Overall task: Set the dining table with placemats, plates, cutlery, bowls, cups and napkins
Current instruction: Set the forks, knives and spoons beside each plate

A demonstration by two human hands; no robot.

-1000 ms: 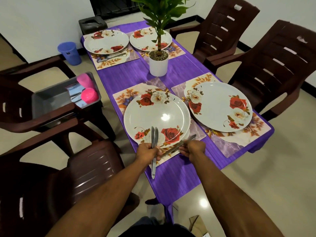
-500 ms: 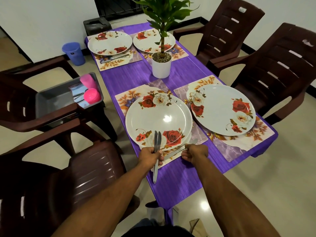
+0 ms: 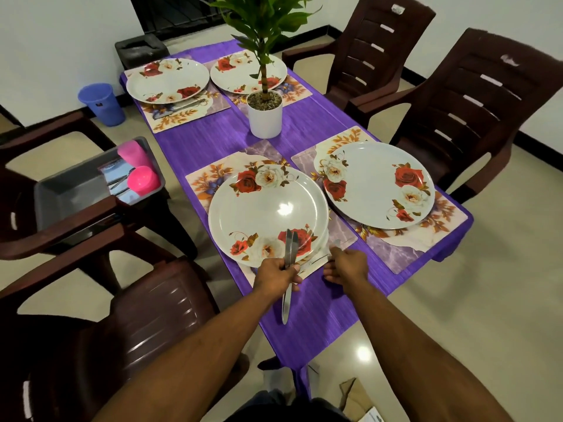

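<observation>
Left hand (image 3: 278, 274) fingers curled round two knives (image 3: 289, 266); right hand (image 3: 347, 268) fingers loose, empty, just beside laid knife (image 3: 323, 257). Next: square it alongside the plate (image 3: 268, 213).

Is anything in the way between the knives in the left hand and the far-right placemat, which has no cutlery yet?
Nothing visible blocks it. The left hand holds two knives over the near plate; the strip of far-right placemat before its plate lies bare.

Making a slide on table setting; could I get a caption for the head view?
Left hand grips two knives over the near plate; right hand lays cutlery beside it.
</observation>
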